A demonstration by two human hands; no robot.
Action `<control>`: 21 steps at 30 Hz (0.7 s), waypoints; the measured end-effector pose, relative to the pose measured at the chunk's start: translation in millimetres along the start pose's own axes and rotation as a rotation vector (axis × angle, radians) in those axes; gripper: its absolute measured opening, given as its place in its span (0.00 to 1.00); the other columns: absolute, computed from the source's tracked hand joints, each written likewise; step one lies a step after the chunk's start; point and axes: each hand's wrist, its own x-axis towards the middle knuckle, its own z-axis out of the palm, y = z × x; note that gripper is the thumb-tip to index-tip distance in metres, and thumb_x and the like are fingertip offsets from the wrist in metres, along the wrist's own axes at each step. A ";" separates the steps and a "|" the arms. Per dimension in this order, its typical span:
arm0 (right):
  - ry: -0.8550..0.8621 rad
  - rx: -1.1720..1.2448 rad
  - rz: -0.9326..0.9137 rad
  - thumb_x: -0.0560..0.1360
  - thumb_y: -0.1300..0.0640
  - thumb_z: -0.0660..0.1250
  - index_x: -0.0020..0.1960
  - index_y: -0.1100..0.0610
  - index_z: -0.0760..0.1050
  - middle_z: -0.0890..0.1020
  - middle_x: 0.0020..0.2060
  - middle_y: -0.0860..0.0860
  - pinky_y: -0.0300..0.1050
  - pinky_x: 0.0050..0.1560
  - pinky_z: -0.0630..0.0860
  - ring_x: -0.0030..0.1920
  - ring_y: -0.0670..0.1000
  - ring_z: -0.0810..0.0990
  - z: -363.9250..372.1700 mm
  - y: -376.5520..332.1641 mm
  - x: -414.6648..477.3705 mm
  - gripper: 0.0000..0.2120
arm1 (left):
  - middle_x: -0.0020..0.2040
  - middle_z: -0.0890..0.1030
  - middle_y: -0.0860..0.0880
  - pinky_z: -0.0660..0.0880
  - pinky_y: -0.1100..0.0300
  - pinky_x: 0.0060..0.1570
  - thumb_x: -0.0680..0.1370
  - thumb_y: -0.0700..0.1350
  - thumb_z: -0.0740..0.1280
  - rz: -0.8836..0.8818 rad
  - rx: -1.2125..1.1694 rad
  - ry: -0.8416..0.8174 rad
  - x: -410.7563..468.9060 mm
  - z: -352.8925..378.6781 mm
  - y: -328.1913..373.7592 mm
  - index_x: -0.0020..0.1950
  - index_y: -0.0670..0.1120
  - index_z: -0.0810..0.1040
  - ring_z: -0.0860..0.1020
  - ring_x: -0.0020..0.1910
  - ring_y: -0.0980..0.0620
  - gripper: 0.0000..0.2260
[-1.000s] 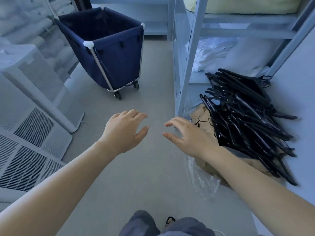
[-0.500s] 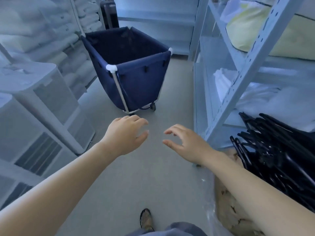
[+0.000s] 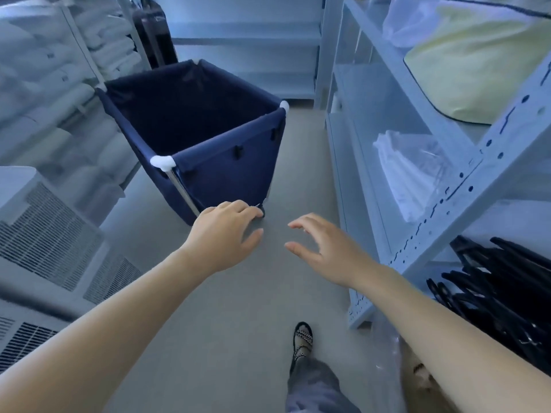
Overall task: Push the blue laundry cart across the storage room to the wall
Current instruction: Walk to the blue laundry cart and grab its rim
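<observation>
The blue laundry cart (image 3: 226,171) stands on the grey floor ahead, an empty dark fabric bin on a metal frame with white corner caps and small wheels. My left hand (image 3: 225,234) is stretched out in front of the cart's near lower corner, fingers spread, holding nothing; it overlaps the cart's base in view but does not grip it. My right hand (image 3: 322,248) hovers to the right over bare floor, fingers apart and curled, also empty. Both hands are short of the cart's top rim.
White vented appliances (image 3: 44,242) line the left, with shelves of folded white linens (image 3: 59,79) behind. A pale metal rack (image 3: 417,180) with bedding runs along the right; black hangers (image 3: 501,296) are piled at its foot. A dark suitcase (image 3: 152,34) stands behind the cart. My sandalled foot (image 3: 302,341) is on the floor.
I have walked forward, so the cart is much closer and larger. Both hands stay outstretched and open; the left now overlaps the cart's lower corner.
</observation>
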 end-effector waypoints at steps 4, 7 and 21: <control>0.026 -0.007 0.001 0.77 0.41 0.59 0.63 0.51 0.70 0.73 0.61 0.44 0.49 0.57 0.73 0.59 0.46 0.73 -25.1 36.7 75.1 0.20 | 0.59 0.78 0.53 0.71 0.54 0.56 0.78 0.55 0.59 0.034 0.000 -0.001 87.9 6.3 -10.3 0.65 0.53 0.71 0.75 0.58 0.49 0.17; 0.038 -0.001 -0.014 0.77 0.41 0.59 0.63 0.50 0.70 0.73 0.61 0.44 0.46 0.55 0.72 0.59 0.45 0.73 -51.2 62.4 131.7 0.20 | 0.58 0.79 0.53 0.71 0.54 0.55 0.77 0.56 0.59 0.031 0.006 0.019 154.4 0.4 -20.2 0.65 0.53 0.71 0.76 0.57 0.49 0.17; -0.144 -0.023 -0.070 0.77 0.39 0.58 0.63 0.49 0.69 0.71 0.61 0.40 0.42 0.50 0.70 0.57 0.42 0.72 -56.9 138.6 342.6 0.20 | 0.59 0.79 0.53 0.71 0.55 0.49 0.77 0.55 0.60 -0.175 -0.012 0.007 302.1 40.3 -119.5 0.65 0.53 0.71 0.77 0.57 0.49 0.18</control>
